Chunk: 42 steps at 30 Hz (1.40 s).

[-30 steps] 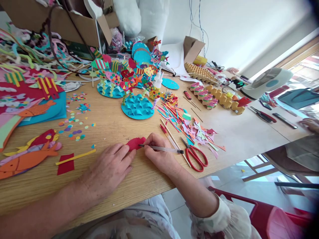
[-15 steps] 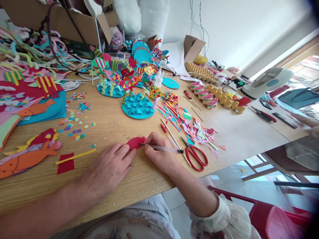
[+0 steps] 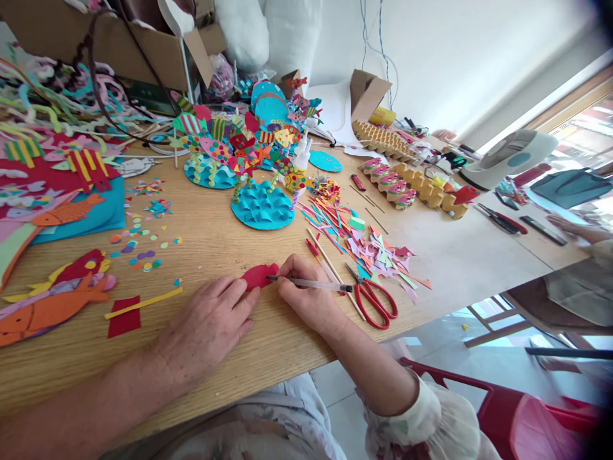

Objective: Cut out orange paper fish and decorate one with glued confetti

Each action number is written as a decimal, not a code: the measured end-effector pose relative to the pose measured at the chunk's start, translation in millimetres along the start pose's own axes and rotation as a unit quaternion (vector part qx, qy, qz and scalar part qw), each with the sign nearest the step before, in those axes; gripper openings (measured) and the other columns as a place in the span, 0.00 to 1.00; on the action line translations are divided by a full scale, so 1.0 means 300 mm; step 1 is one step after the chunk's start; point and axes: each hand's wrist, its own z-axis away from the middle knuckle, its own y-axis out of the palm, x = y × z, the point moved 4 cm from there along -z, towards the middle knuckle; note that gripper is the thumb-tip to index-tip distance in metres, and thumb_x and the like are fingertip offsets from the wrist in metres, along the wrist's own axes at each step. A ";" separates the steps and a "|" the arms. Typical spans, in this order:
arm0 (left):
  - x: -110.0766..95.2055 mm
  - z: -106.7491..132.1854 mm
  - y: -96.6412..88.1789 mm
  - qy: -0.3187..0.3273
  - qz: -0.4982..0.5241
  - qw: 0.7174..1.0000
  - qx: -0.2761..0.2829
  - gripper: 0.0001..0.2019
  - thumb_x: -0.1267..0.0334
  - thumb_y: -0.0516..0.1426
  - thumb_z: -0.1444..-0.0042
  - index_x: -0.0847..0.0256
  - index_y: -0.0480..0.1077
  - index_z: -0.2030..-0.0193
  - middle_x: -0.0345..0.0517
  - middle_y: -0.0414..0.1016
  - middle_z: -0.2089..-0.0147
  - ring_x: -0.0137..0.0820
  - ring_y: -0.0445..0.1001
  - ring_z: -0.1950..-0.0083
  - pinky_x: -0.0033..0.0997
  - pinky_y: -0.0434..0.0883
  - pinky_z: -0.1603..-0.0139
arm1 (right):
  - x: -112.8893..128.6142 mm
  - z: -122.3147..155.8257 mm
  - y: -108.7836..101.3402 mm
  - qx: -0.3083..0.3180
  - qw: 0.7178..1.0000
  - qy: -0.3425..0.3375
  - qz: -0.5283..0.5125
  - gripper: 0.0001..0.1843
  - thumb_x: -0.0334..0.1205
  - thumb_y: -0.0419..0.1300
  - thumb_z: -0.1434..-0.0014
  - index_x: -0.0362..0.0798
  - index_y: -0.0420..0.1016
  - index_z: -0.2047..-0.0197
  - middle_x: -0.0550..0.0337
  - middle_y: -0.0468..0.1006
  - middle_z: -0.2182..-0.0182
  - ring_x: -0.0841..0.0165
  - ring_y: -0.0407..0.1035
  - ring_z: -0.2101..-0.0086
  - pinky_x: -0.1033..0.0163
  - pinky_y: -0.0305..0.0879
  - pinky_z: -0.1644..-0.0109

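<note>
On the wooden table lies a small red fish cutout (image 3: 257, 276). The fingertips of my left hand (image 3: 208, 322) hold its left end down against the wood. A clear-barrelled pen (image 3: 316, 283) with a black end is gripped in my right hand (image 3: 306, 300), its tip touching the right part of the cutout. Just right of that hand lie a pale wooden stick (image 3: 330, 259), a red-capped pen (image 3: 313, 248) and red-handled scissors (image 3: 374, 300) with slightly parted blades. Left of my left hand, a yellow strip (image 3: 143, 303) crosses a red square (image 3: 123, 318).
Finished paper fish on blue bases (image 3: 263, 206) stand further back. Paper scraps (image 3: 383, 255) spread to the right, near egg-carton strips (image 3: 426, 185). Fish cutouts (image 3: 52, 310) and coloured dots (image 3: 138, 246) lie left. Another person's hand (image 3: 575, 227) rests at far right.
The view has shifted very slightly. Both hands keep their places at the red cutout, with the pen tip still on it.
</note>
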 end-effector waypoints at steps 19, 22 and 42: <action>-0.003 0.000 -0.002 0.003 -0.004 1.000 -0.005 0.17 0.68 0.55 0.45 0.65 0.68 0.48 0.52 0.70 0.57 0.41 0.65 0.55 0.42 0.68 0.54 | 0.000 -0.003 -0.004 -0.009 0.999 -0.016 0.038 0.04 0.30 0.49 0.56 0.49 0.59 0.78 0.68 0.61 0.84 0.74 0.54 0.82 0.69 0.49 0.79; -0.004 0.001 -0.001 0.007 -0.006 1.000 -0.009 0.18 0.68 0.55 0.46 0.66 0.67 0.47 0.51 0.70 0.58 0.42 0.65 0.54 0.43 0.68 0.54 | -0.006 -0.002 -0.012 -0.022 1.000 -0.010 0.007 0.04 0.30 0.49 0.56 0.49 0.59 0.78 0.69 0.61 0.83 0.74 0.54 0.81 0.69 0.48 0.79; -0.003 0.000 0.000 0.010 -0.011 1.000 -0.021 0.18 0.69 0.56 0.47 0.66 0.68 0.48 0.51 0.70 0.59 0.42 0.66 0.55 0.42 0.69 0.55 | -0.016 -0.007 -0.003 -0.020 1.000 -0.002 0.017 0.04 0.30 0.50 0.54 0.48 0.61 0.77 0.69 0.61 0.83 0.74 0.55 0.81 0.70 0.49 0.79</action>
